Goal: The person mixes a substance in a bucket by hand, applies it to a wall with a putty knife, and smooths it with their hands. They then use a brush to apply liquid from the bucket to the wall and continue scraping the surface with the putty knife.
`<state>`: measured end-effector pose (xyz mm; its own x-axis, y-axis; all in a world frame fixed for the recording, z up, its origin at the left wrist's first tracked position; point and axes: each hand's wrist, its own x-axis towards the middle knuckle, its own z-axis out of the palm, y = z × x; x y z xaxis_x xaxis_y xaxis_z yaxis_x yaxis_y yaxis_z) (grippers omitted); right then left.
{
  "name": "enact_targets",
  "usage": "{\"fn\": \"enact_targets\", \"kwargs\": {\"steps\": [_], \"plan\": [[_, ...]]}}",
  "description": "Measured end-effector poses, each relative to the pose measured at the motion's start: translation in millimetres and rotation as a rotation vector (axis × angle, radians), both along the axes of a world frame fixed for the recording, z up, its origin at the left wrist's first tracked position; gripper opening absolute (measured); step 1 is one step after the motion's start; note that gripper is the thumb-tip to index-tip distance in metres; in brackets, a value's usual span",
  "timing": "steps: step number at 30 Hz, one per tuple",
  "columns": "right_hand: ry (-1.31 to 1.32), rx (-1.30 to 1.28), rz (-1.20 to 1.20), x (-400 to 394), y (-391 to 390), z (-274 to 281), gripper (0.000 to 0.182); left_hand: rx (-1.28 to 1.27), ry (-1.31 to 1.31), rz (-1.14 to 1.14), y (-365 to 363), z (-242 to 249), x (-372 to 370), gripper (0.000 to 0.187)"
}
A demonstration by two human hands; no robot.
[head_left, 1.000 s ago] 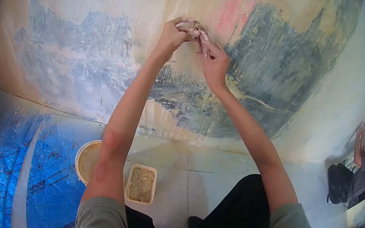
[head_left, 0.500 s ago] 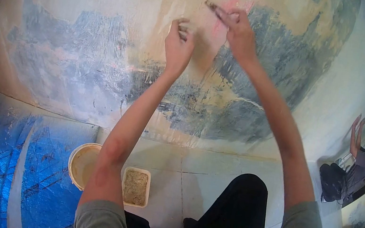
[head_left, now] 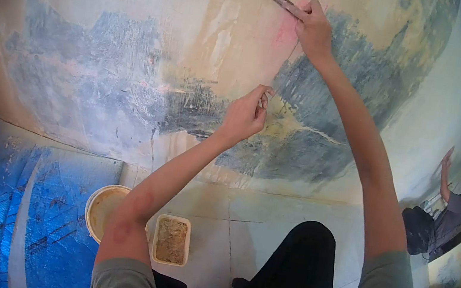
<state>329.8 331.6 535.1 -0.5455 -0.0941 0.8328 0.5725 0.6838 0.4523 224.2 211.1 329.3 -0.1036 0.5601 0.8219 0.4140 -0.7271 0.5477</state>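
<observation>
In front of a painted wall (head_left: 215, 9), my right hand (head_left: 315, 34) is raised high and closed around a flat, paint-stained paintbrush (head_left: 288, 5). The brush points up and to the left, beside a pink patch on the wall. Lower and to the left, my left hand (head_left: 245, 115) has its fingers curled into a pinch close to the wall; what they hold, if anything, I cannot make out. A thin dark line (head_left: 287, 62) runs on the wall side between the two hands. Grey-blue and ochre paint spreads around both.
A round white bucket (head_left: 92, 212) stands on the floor at left, partly behind my left arm. Beside it is a rectangular tub (head_left: 171, 241) with a brownish content. A blue sheet (head_left: 61, 220) covers the floor further left. Another person (head_left: 453, 212) sits at the right, one arm raised toward the wall.
My left hand has dropped and shifted right, away from its place beside the brush. My right hand has moved slightly up and right with the brush. The other person's arms have shifted a little.
</observation>
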Motion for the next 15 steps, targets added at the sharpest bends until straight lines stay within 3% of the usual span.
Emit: {"fn": "enact_targets", "kwargs": {"steps": [4, 6, 7, 9, 10, 12, 13, 15], "plan": [[-0.249, -0.173, -0.078, -5, -16, -25, 0.036, -0.006, 0.015, -0.011, -1, -6, 6, 0.039], [-0.366, 0.241, -0.036, 5, -10, 4, 0.031, -0.002, 0.015, -0.017, -1, -9, 5, 0.041], [-0.371, 0.238, -0.041, 4, -11, 9, 0.031, 0.000, 0.018, -0.029, 0, -12, 7, 0.043], [0.059, 0.045, -0.237, 2, -12, 15, 0.035, 0.010, 0.010, -0.041, 2, -17, 10, 0.043], [0.061, 0.043, -0.244, 4, -10, 3, 0.035, 0.022, 0.015, -0.044, 2, -19, 10, 0.043], [-0.515, 0.319, 0.027, 3, -1, -24, 0.030, -0.001, 0.037, -0.052, -4, -19, 10, 0.043], [-0.516, 0.314, 0.027, 4, -8, -16, 0.030, -0.036, 0.061, -0.065, -7, -22, 12, 0.042], [-0.294, 0.254, -0.228, 2, -21, 10, 0.021, -0.035, 0.103, -0.051, -8, -25, 13, 0.043]]}}
